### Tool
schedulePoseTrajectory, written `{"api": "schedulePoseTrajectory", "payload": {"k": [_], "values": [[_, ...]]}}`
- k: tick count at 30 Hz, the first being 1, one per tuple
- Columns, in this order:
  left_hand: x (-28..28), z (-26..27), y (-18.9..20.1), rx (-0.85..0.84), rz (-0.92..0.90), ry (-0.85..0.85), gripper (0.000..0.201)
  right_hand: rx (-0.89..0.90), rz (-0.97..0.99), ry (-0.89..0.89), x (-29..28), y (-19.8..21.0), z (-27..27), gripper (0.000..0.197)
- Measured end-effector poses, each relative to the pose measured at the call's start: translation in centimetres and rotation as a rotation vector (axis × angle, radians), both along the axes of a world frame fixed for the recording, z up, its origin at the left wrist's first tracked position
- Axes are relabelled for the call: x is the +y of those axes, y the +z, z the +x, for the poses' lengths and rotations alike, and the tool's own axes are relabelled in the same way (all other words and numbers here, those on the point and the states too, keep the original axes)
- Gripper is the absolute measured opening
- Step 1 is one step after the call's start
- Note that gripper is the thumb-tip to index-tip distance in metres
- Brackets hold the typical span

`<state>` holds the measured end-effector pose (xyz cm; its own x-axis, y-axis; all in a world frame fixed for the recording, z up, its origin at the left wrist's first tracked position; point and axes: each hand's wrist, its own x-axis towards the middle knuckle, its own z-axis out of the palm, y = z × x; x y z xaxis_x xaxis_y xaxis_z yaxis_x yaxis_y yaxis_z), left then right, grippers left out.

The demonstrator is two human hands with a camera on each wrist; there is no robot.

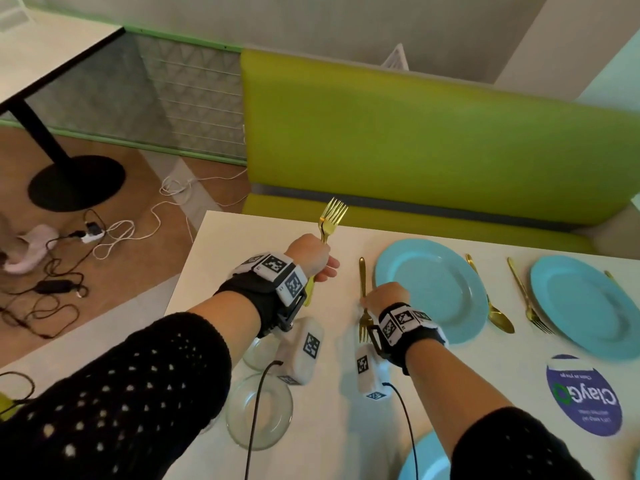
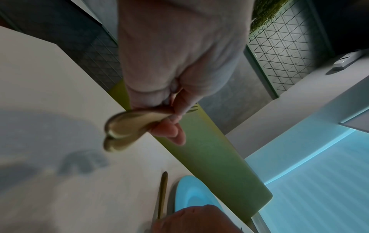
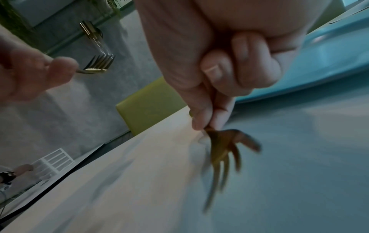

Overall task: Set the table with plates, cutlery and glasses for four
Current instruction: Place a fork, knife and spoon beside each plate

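Forks (image 1: pixel 333 216) clamped in left grip (image 1: pixel 313 258); right grip (image 1: pixel 384 299) pinches fork (image 1: pixel 364 323) beside blue plate (image 1: pixel 433 285); glass bowls (image 1: pixel 259 410) near.

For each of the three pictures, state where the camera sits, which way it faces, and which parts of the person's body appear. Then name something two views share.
Head: worn high, facing down at the white table; both forearms and hands show.
Left wrist: faces along the left hand gripping gold cutlery handles.
Right wrist: faces along the right hand pinching a gold fork.
Shared: that fork and the round turquoise plate also show in the head view.
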<state>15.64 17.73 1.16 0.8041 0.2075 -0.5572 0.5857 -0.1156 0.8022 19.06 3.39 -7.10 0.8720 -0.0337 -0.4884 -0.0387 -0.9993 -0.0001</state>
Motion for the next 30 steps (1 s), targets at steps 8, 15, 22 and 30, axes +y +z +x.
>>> {"api": "schedulePoseTrajectory", "payload": {"k": [8, 15, 22, 30], "values": [[0.4, 0.3, -0.5, 0.019, 0.009, 0.012, 0.030, -0.084, 0.135, -0.206, 0.1, -1.1, 1.1, 0.015], [0.9, 0.4, -0.9, 0.023, 0.015, 0.027, 0.030, -0.144, 0.356, -0.432, -0.5, -1.2, 2.0, 0.034], [0.9, 0.2, -1.0, 0.034, 0.002, 0.032, 0.030, -0.126, 0.375, -0.448, -0.9, -1.1, 2.6, 0.046], [0.5, 0.3, -1.4, 0.042, -0.005, 0.036, 0.028, -0.129, 0.379, -0.433, -0.9, -1.1, 2.8, 0.042]]}}
